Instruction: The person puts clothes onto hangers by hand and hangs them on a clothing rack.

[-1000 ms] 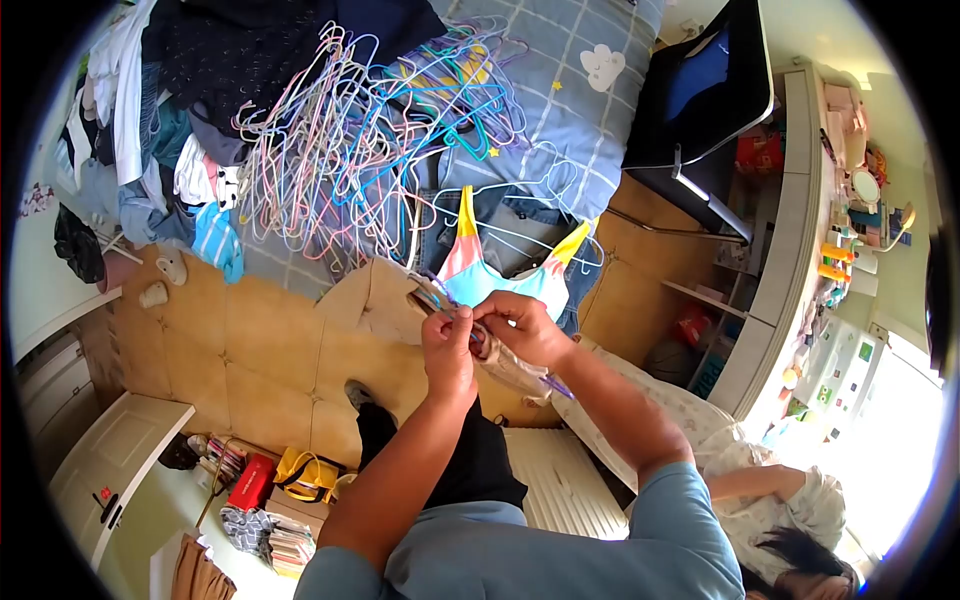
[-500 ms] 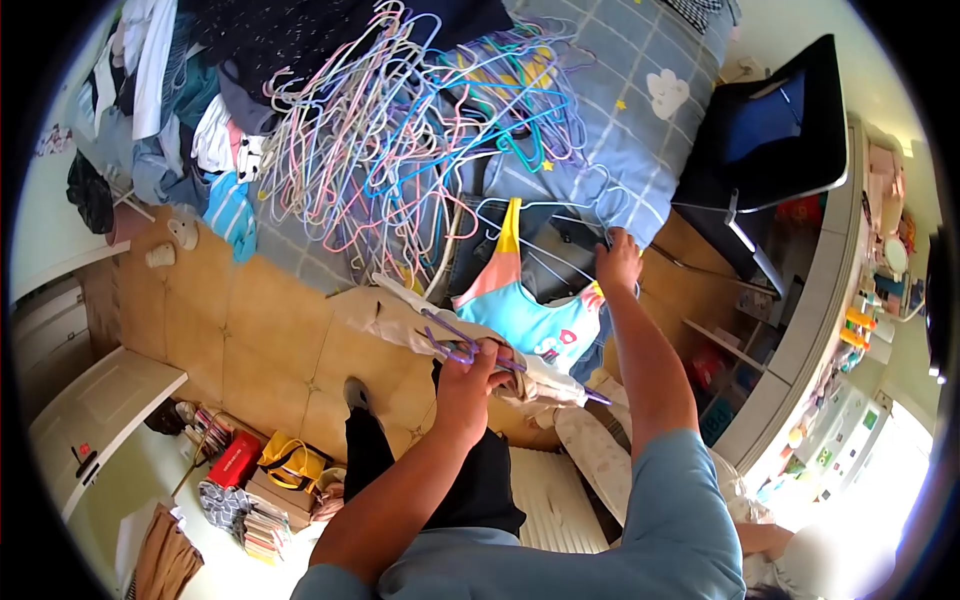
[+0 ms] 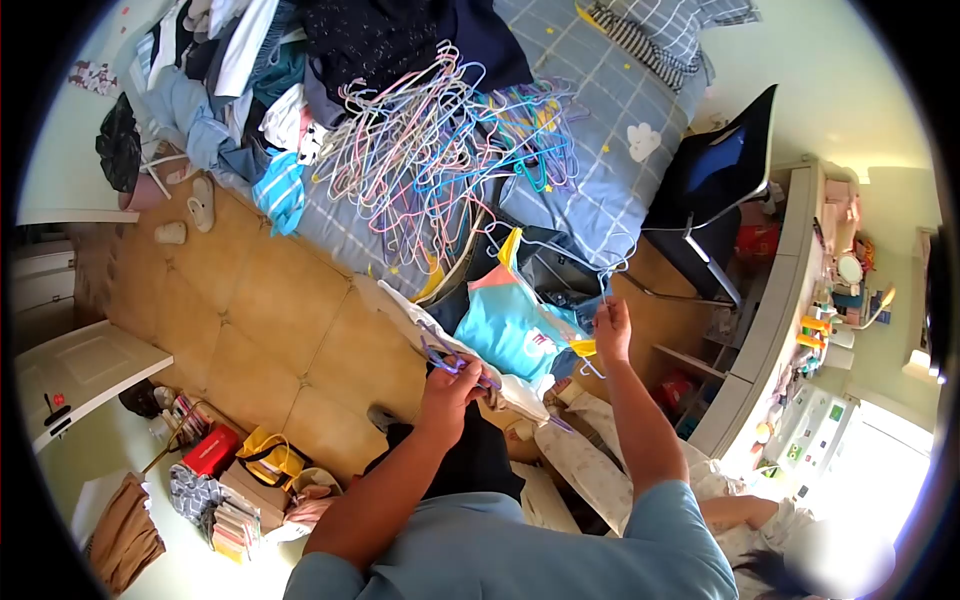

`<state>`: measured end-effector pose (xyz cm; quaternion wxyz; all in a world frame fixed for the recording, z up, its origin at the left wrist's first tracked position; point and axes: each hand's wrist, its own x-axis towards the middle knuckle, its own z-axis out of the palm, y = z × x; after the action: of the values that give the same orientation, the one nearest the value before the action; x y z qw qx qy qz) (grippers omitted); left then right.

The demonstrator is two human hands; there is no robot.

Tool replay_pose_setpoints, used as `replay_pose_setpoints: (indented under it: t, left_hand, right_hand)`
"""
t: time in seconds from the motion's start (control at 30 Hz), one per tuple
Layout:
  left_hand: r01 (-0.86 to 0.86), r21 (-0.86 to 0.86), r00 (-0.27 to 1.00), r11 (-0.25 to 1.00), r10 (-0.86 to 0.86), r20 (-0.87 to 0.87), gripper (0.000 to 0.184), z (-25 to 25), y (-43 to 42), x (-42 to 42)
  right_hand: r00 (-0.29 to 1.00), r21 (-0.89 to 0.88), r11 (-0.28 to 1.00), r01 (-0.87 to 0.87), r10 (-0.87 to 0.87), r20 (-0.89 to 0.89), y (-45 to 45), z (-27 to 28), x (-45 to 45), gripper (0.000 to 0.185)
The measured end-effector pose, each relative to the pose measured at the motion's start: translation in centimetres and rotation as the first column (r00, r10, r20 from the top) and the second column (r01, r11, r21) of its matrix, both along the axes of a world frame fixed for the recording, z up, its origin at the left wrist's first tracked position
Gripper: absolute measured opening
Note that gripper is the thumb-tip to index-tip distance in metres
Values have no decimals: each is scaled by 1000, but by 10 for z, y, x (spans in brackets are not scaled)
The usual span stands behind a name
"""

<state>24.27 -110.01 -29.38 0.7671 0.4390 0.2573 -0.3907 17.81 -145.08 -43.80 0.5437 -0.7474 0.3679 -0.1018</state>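
My left hand (image 3: pixel 448 400) is closed around purple hangers (image 3: pixel 440 352) and a white and beige garment (image 3: pixel 515 398) that hangs below it. On the right, my right hand (image 3: pixel 613 330) pinches a light blue hanger (image 3: pixel 603 280) near its hook. A turquoise tank top (image 3: pixel 510 318) with yellow and pink straps hangs tilted between my hands, just beyond the pale garment. Dark clothing (image 3: pixel 548 262) lies behind the top, at the edge of the bed; its kind is partly hidden.
A large tangled pile of hangers (image 3: pixel 430 150) covers part of the bed (image 3: pixel 590 165), beside heaped clothes (image 3: pixel 205 125). A black chair (image 3: pixel 715 165) and a shelved desk (image 3: pixel 770 330) stand right. Another person's arm (image 3: pixel 738 512) shows lower right. Slippers (image 3: pixel 201 205) lie on the floor.
My right hand has drawn nearer to me with the light blue hanger, and the tank top has tilted and shifted with it. My left hand keeps its hold. The whole view has turned slightly.
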Motion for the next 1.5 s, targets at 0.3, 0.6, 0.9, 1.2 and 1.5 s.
replay_pose_setpoints:
  t: [0.3, 0.6, 0.9, 1.2, 1.5]
  left_hand:
    - [11, -43, 992, 999, -5, 123, 13, 22, 42, -28]
    - [-37, -41, 978, 998, 44, 204, 14, 27, 55, -6]
    - [-378, -83, 812, 922, 373, 449, 15, 61, 82, 48]
    - [-523, -98, 640, 847, 466, 611, 11, 124, 176, 43]
    - [-341, -197, 648, 919, 381, 659, 13, 232, 331, -14]
  right_hand:
    - [878, 19, 998, -65, 66, -474, 35, 2, 36, 12]
    - [953, 178, 944, -279, 249, 173, 106, 66, 30, 10]
    - [850, 84, 866, -492, 457, 263, 163, 184, -10, 9]
    - [680, 97, 710, -698, 613, 403, 282, 311, -39, 9]
    - [561, 277, 516, -811, 549, 620, 451, 392, -3, 12]
